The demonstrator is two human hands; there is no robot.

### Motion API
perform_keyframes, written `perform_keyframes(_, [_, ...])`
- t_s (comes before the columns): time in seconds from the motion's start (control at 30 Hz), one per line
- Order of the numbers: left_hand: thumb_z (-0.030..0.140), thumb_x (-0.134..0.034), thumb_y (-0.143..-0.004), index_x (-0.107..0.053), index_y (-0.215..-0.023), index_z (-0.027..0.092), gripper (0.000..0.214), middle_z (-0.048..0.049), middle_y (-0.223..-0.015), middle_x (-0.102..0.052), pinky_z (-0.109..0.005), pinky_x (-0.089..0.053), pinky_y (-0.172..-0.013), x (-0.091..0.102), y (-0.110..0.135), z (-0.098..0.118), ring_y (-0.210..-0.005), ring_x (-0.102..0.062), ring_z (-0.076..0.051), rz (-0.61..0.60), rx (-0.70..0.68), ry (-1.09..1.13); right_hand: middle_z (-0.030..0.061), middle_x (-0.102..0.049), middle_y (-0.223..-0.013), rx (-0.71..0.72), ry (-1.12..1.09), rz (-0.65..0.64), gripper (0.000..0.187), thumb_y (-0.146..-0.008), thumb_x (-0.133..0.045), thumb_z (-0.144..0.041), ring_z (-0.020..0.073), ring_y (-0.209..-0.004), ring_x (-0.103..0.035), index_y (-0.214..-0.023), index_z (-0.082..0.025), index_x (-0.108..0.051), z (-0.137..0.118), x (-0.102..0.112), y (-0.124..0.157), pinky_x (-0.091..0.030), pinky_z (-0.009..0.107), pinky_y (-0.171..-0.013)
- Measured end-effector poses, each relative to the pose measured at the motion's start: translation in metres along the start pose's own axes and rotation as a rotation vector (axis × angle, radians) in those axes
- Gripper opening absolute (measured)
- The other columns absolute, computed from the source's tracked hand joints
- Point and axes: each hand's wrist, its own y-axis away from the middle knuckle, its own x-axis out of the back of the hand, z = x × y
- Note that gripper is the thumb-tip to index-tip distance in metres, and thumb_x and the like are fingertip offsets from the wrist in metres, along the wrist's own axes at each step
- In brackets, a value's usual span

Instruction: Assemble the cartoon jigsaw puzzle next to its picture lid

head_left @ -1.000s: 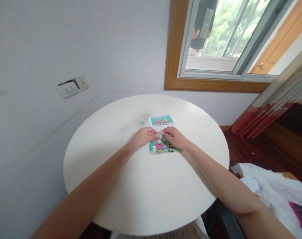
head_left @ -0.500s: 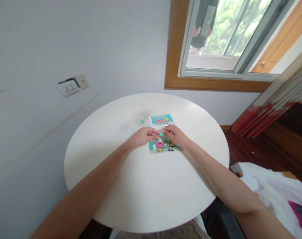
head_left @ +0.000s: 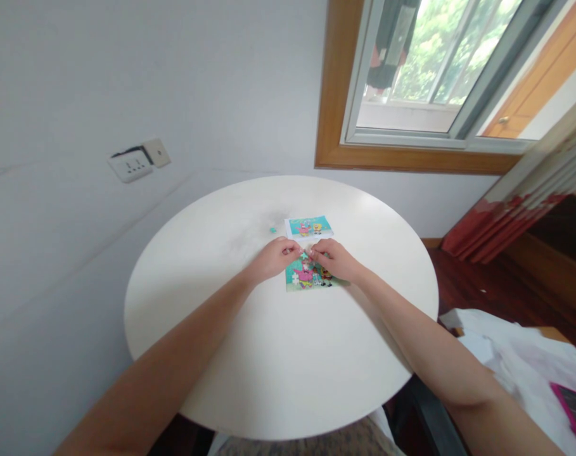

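A jigsaw puzzle [head_left: 311,278] lies flat on the round white counter [head_left: 268,361], a little beyond its middle, with all its edges well inside the rim. Its near edge and left lower side show plainly; its upper corners and much of its right side run under the fingers and wrist. The left hand [head_left: 277,256] reaches over the upper left corner, thumb and fingers drawn close together at the tips. The right hand [head_left: 334,258] reaches in over the upper right part, its fingers curled in towards the thumb. A small teal piece [head_left: 304,255] shows in the narrow gap between the two sets of fingertips; whether either hand grips it or only touches it, I cannot tell. On the puzzle's left side is a white piece-shaped patch [head_left: 295,278].

Just beyond the hands lies a picture card [head_left: 310,227], its near edge close to the fingers and its far edge well short of the counter's far rim. Near its left edge, apart from it, sits a loose teal piece [head_left: 273,230]. A wide stretch of counter runs from the puzzle to the near rim, and there is room outward of both hands too. The far rim is close to the wall [head_left: 221,95], which leaves the least space on that side
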Motion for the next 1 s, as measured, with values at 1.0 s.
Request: perform_keyframes(1.0, [0.025,-0.057,-0.083,-0.065,-0.108,0.021,0.026,-0.0069,-0.102,-0.058,-0.039,-0.037,-0.094,-0.019,0.013,0.014,-0.102,-0.05,-0.024,-0.009,-0.242,-0.313,0.0038,-0.057,-0.067,-0.088,0.325,-0.053,0.023,-0.083,-0.05,-0.026,0.0149,-0.067,-0.046,-0.064,-0.018,-0.061,0.024,0.023,0.005,-0.033,0.027,-0.067])
